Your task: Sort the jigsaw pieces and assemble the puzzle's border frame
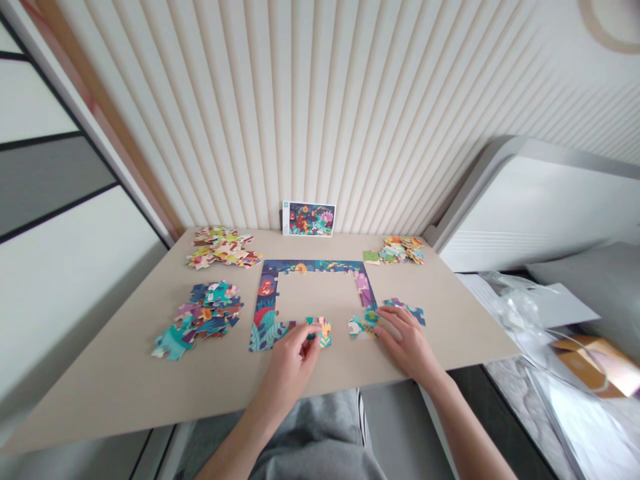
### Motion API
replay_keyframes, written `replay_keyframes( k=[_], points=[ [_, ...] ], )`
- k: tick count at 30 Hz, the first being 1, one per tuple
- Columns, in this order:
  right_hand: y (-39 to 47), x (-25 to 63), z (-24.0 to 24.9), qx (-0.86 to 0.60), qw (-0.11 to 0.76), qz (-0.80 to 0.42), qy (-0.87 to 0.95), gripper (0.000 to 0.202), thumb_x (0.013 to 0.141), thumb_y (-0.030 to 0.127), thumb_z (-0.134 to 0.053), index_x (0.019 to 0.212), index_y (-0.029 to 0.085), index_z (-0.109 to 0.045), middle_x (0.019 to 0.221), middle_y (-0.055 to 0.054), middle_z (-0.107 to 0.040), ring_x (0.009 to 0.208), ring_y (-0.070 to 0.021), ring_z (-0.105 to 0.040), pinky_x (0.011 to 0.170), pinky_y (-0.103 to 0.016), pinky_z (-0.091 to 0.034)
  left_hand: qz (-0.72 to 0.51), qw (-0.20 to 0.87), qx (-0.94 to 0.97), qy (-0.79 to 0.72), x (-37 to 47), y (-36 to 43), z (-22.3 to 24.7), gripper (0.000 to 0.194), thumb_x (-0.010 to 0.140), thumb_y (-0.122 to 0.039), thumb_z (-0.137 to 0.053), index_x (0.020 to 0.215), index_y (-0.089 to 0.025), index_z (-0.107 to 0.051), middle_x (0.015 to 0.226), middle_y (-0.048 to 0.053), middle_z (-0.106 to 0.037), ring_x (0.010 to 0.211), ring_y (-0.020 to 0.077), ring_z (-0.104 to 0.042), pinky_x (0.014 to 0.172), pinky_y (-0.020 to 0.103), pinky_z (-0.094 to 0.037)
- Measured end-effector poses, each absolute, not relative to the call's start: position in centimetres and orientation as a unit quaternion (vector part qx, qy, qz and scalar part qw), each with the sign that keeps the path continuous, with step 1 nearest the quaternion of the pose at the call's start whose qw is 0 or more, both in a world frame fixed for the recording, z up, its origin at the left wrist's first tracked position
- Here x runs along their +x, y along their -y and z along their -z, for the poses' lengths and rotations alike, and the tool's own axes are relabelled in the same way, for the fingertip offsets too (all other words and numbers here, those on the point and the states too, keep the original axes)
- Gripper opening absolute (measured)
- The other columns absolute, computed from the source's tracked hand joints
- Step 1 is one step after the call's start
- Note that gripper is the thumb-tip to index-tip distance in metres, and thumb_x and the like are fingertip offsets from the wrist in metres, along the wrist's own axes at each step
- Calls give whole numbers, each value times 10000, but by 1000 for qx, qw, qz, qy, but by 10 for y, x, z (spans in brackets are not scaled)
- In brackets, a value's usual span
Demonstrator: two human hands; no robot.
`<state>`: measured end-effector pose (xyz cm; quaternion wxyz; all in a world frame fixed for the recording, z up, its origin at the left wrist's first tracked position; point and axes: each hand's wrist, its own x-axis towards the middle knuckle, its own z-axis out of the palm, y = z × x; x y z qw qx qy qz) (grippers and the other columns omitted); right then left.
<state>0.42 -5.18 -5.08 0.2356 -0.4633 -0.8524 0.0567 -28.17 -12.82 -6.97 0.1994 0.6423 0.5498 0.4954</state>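
Observation:
A jigsaw frame (269,280) lies on the table, its bottom edge broken by a gap between two sections. My left hand (294,352) is at the bottom edge, fingers curled and thumb and forefinger closed on a puzzle piece (325,331) with orange and teal plants. Across the gap, my right hand (407,339) rests with fingers stretched out and apart, fingertips touching the lower right corner section (361,325). Just beyond those fingers lie a few loose blue and purple pieces (416,315), partly covered by the hand.
Loose puzzle pieces form piles at the left (210,312), back left (223,248) and back right (403,249). A picture card (310,219) of the scene leans against the ribbed wall (300,100). Right of the table (125,373) is a bed with papers and a plastic bag (520,300).

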Motion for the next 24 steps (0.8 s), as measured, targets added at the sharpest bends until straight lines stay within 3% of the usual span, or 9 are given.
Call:
replay_keyframes(
  k=[6,10,14,18,21,24],
  points=[
    [50,8,59,-464,192,-25,864,520,1012,485,-580,1502,312,-547,1570,-84,-517,1439,-335,-481,1178,-564,-405,-490,208,645,-548,-282,129,71,172,958,-171,-565,1050,-223,-702,939,26,-765,688,133,-662,672,239,-531],
    [51,-2,56,-454,225,-48,861,466,1019,454,-571,1451,283,-599,1541,-104,-549,1452,-346,-465,1205,-610,-346,-501,229,627,-551,-283,128,72,160,977,-223,-562,1043,-221,-707,908,30,-754,697,142,-671,665,243,-536],
    [67,-32,45,-426,333,-193,819,353,1064,377,-490,1357,273,-657,1386,-102,-671,1295,-277,-621,1088,-462,-505,-501,303,603,-542,-280,134,68,192,1010,-296,-548,1078,-221,-712,790,15,-723,701,161,-690,646,247,-547],
    [81,-80,35,-366,320,-285,826,322,1026,354,-596,1331,281,-673,1229,-78,-736,1130,-243,-683,990,-393,-544,-475,343,601,-544,-280,145,63,236,1036,-356,-540,1159,-224,-691,746,-4,-708,644,155,-675,615,254,-553],
    [76,-111,39,-357,308,-284,835,245,1016,313,-621,1237,273,-718,1084,-54,-764,968,-217,-695,896,-364,-554,-474,243,630,-565,-295,152,65,255,1043,-318,-527,1248,-226,-648,981,53,-753,788,174,-716,709,290,-595],
    [66,-130,46,-372,298,-232,848,193,1023,281,-611,1167,269,-739,1026,-46,-770,964,-230,-681,901,-386,-537,-443,49,667,-597,-321,158,71,303,1033,-253,-525,1323,-227,-613,1300,119,-680,1143,258,-674,973,426,-572]
  ],
)
